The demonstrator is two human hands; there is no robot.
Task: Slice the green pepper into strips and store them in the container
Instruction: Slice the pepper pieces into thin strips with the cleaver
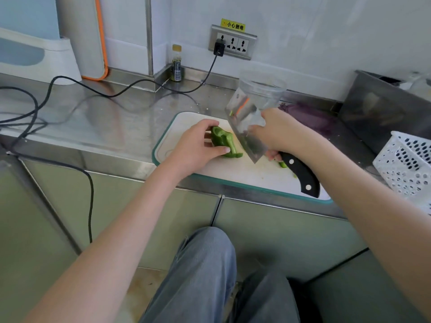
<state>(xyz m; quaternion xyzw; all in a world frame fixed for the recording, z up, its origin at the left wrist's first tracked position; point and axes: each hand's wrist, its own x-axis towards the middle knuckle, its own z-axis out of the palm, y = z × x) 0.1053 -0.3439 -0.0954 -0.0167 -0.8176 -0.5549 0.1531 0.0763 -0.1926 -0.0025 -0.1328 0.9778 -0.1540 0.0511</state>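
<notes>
Head view: our left hand (198, 145) grips the green pepper (225, 143); our right hand (277, 134) clasps the cleaver (247, 129) on the cutting board (245, 173).

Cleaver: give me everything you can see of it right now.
The cleaver has a broad rectangular steel blade, shiny and reflective, and a curved black handle with pale rivets. The right hand holds it near where blade meets handle, fingers curled round the grip, so the handle's end sticks out toward the person. The blade stands tilted over the white cutting board, just right of the green pepper that the left hand steadies. Whether the edge touches the pepper or board is unclear.
</notes>
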